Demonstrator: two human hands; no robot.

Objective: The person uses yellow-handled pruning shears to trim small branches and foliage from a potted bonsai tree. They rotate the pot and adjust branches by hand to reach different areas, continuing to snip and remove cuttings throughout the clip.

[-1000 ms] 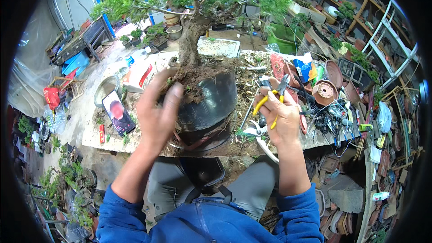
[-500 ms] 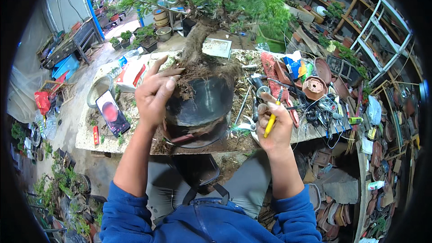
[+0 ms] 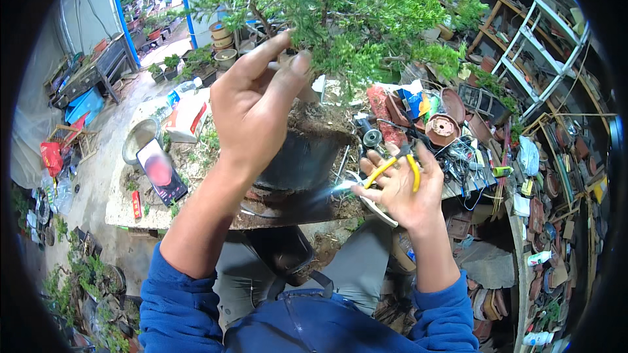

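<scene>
My left hand (image 3: pixel 252 114) is raised over the bonsai's black pot (image 3: pixel 294 157), its fingers curled at the trunk (image 3: pixel 304 91) just below the green foliage (image 3: pixel 366 6); the hand hides part of the trunk. Soil and roots (image 3: pixel 317 121) top the pot. In my right hand (image 3: pixel 409 193), yellow-handled pliers (image 3: pixel 415 173) rest loosely across the palm, fingers partly spread. White-handled pruning shears (image 3: pixel 381 214) lie on the worktable (image 3: pixel 131 202) just below that hand.
A phone (image 3: pixel 160 170), metal bowl (image 3: pixel 136 137) and red-and-white package (image 3: pixel 186 121) stand left. Terracotta pots (image 3: pixel 442 129), tangled wire (image 3: pixel 461 157) and tools crowd the right. Beyond are a white ladder (image 3: pixel 533 46), shelves of pots, and potted plants on the floor.
My left hand has moved up and right along the trunk. The foliage has swung rightward and lower. My right hand has loosened and turned palm-up beneath the pliers.
</scene>
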